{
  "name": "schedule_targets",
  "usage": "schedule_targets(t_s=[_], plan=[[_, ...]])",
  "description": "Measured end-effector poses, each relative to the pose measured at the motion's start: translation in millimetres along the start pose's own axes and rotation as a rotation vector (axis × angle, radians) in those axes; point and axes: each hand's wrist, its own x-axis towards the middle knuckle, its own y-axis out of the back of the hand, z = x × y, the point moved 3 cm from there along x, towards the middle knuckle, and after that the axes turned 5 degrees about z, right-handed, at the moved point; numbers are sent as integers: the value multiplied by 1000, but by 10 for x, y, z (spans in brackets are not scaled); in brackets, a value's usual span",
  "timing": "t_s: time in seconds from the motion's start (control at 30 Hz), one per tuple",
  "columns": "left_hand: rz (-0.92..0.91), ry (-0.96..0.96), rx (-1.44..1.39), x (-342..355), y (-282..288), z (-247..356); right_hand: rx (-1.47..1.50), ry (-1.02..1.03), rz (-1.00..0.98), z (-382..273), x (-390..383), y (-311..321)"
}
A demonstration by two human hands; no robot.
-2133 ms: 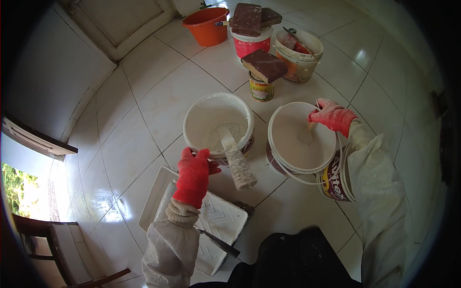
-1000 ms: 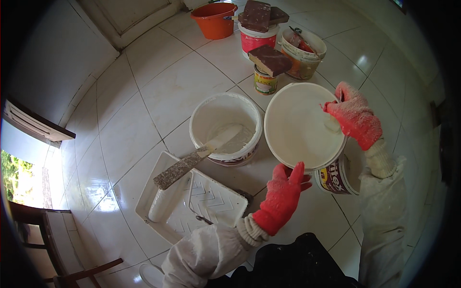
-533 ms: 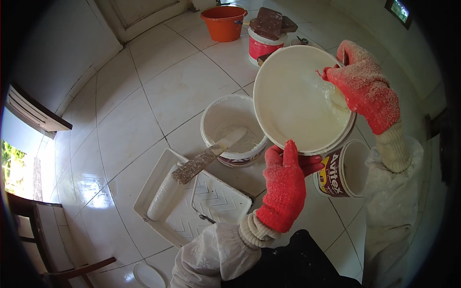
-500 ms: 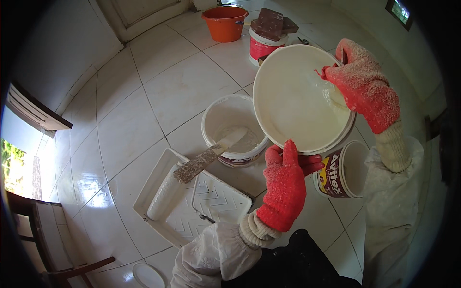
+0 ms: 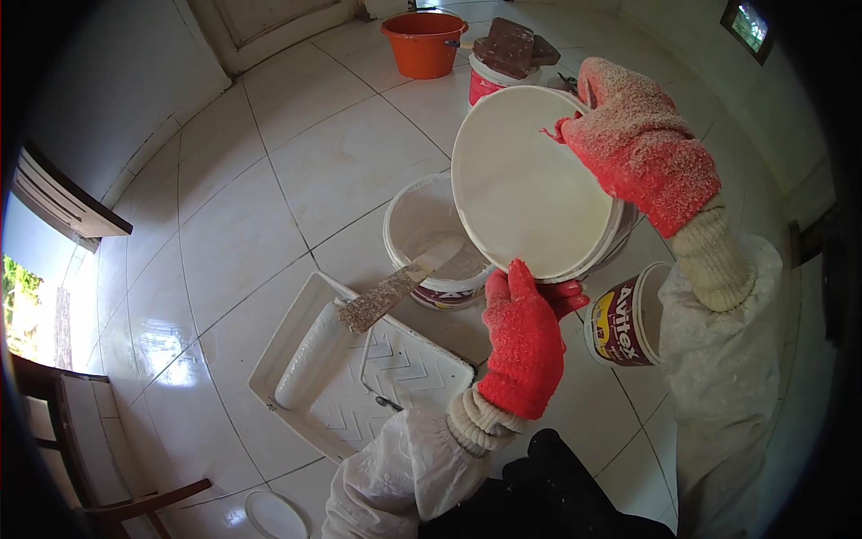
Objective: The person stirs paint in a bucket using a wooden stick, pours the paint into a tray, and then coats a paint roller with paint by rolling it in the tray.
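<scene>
My right hand (image 5: 642,148), in a red glove, grips the upper right rim of a white bucket (image 5: 521,180) holding pale liquid, lifted and tilted toward the bucket behind it. My left hand (image 5: 523,341), also gloved in red, supports it at the lower rim. That second white bucket (image 5: 409,211) stands beneath it on the left, with a crusted scraper (image 5: 382,301) resting across its rim. In front, a white paint tray (image 5: 422,382) holds a roller (image 5: 305,359). A maroon-labelled bucket (image 5: 615,323) is at right, beside my forearm.
At the back are an orange tub (image 5: 422,54) and a pink-and-white bucket (image 5: 487,81) topped with brown blocks (image 5: 507,45); other items there are mostly hidden. A white lid (image 5: 277,519) lies on the tiled floor (image 5: 233,296). A bright doorway (image 5: 27,305) is far left.
The right-hand bucket was lifted and tilted, moving up and lately left over the second bucket. My left hand moved rightward onto it. The scraper's handle swung to the left.
</scene>
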Motion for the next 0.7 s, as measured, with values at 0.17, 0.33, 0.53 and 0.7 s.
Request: schedule_targets(t_s=[0.17,0.33,0.53,0.7], plan=[[-16,53,25,-12,-6,-7,-48,62,1,-65,-27,56],[28,30,43,44,51,46,-30,53,-25,-163,-1,-34],[-2,61,11,62,45,-37,-108,9,-42,-188,-44,-31],[21,40,17,106,101,-11,-56,1,-89,-224,-31,-75]])
